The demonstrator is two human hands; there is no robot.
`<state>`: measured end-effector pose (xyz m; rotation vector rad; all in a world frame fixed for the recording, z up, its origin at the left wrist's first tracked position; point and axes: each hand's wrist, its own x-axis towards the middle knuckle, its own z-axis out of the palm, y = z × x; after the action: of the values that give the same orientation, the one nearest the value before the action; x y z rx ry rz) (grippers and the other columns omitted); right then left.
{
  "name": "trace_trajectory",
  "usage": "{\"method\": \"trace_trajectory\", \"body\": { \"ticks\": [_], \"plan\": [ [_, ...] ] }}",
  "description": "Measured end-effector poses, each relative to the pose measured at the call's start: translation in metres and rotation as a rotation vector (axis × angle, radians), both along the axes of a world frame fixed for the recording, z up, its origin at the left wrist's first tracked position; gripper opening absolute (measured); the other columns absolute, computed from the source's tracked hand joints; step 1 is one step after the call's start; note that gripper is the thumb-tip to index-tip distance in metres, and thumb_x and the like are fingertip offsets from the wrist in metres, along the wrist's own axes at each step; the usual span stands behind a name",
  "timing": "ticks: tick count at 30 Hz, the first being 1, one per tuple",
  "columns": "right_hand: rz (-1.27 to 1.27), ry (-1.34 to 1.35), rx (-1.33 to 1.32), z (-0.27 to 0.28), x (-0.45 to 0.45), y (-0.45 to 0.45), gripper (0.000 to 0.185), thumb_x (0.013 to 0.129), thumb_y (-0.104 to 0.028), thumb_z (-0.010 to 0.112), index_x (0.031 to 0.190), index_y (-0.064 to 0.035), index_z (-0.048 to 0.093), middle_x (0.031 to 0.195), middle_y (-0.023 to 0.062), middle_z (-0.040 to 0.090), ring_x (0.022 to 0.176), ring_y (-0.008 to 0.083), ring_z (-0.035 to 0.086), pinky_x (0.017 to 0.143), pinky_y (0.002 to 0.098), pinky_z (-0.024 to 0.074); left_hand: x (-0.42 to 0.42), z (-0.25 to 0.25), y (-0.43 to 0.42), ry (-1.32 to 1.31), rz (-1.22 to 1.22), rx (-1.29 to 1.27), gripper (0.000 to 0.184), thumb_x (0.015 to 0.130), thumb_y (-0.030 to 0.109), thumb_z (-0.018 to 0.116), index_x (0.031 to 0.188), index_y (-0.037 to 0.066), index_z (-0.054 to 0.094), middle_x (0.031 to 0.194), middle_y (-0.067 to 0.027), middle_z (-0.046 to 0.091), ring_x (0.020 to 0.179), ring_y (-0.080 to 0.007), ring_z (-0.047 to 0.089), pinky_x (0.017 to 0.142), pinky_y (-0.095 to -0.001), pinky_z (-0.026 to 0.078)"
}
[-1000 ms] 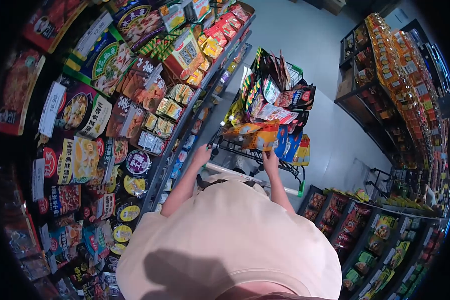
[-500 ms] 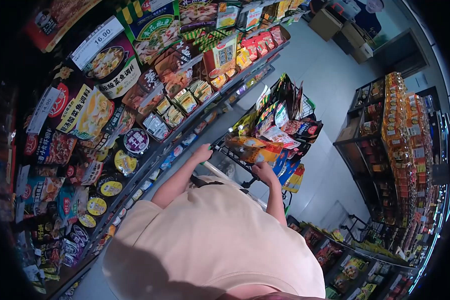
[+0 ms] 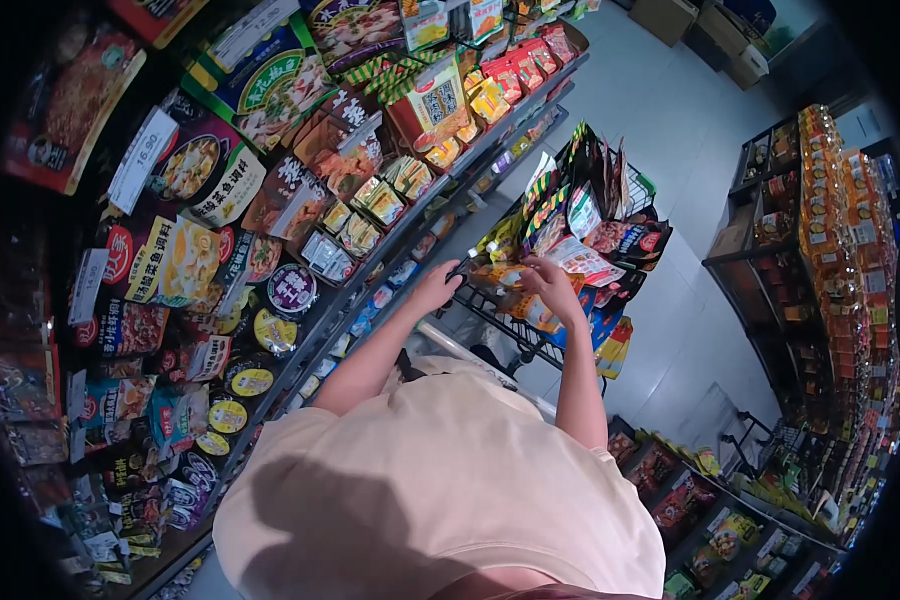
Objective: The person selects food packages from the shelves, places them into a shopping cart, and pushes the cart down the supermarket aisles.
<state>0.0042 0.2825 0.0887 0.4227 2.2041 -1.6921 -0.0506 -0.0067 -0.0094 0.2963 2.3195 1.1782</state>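
A shopping cart stands in front of me, heaped with packets. My left hand is raised at the cart's near left corner, off the white handle bar, with a dark gap between thumb and fingers. Over an orange packet at the near side of the heap reaches my right hand, its fingers bent but apart. It covers part of that packet; whether the fingertips touch it is unclear. Behind lie a black packet and a white-and-red packet. A yellow-and-red packet hangs by the right side.
Shelves of seasoning pouches and round tubs run close along my left, with price tags. Across the aisle stands a rack of bottles. Cardboard boxes stand at the far end, and more packets fill displays at lower right.
Both hands have left the handle area and moved up and forward, the right over the orange packet, the left to the cart's corner. The view has shifted slightly.
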Motion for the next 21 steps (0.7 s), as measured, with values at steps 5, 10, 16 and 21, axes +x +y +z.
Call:
{"method": "trace_trajectory", "body": {
  "ticks": [5, 10, 16, 21],
  "plan": [
    [-0.08, 0.085, -0.175, 0.018, -0.038, 0.018, 0.037, 0.105, -0.021, 0.06, 0.135, 0.0007, 0.058, 0.105, 0.0104, 0.072, 0.096, 0.0165, 0.071, 0.077, 0.031, 0.0552, -0.008, -0.011, 0.007, 0.142, 0.049, -0.008, 0.042, 0.103, 0.031, 0.06, 0.139, 0.008, 0.06, 0.13, -0.0174, 0.067, 0.122, -0.0285, 0.063, 0.104, -0.0369, 0.048],
    [-0.069, 0.203, -0.117, 0.012, -0.089, 0.037, 0.04, 0.102, -0.022, 0.064, 0.134, 0.0013, 0.059, 0.106, 0.0139, 0.074, 0.095, 0.017, 0.069, 0.084, 0.0316, 0.0531, -0.066, -0.013, 0.008, 0.032, 0.421, 0.208, 0.042, 0.106, 0.029, 0.059, 0.137, 0.001, 0.06, 0.118, -0.0079, 0.07, 0.108, -0.0134, 0.064, 0.097, -0.0278, 0.048],
    [0.061, 0.339, 0.022, 0.011, -0.19, 0.028, 0.041, 0.1, -0.022, 0.065, 0.134, 0.0013, 0.059, 0.121, 0.0197, 0.072, 0.111, 0.0259, 0.071, 0.095, 0.0367, 0.0545, -0.177, 0.012, -0.003, 0.298, 0.654, 0.428, 0.055, 0.107, 0.024, 0.057, 0.152, -0.002, 0.037, 0.146, -0.0199, 0.053, 0.133, -0.0235, 0.052, 0.113, -0.0337, 0.039],
    [0.014, 0.354, -0.071, 0.008, -0.28, 0.002, 0.044, 0.101, -0.022, 0.064, 0.138, 0.0002, 0.058, 0.123, 0.0211, 0.071, 0.114, 0.0266, 0.069, 0.096, 0.0358, 0.0544, -0.256, 0.045, -0.001, 0.447, 0.763, 0.592, 0.07, 0.105, 0.024, 0.061, 0.158, -0.003, 0.024, 0.158, -0.0245, 0.036, 0.143, -0.0299, 0.042, 0.118, -0.0364, 0.032]
  ]
}}
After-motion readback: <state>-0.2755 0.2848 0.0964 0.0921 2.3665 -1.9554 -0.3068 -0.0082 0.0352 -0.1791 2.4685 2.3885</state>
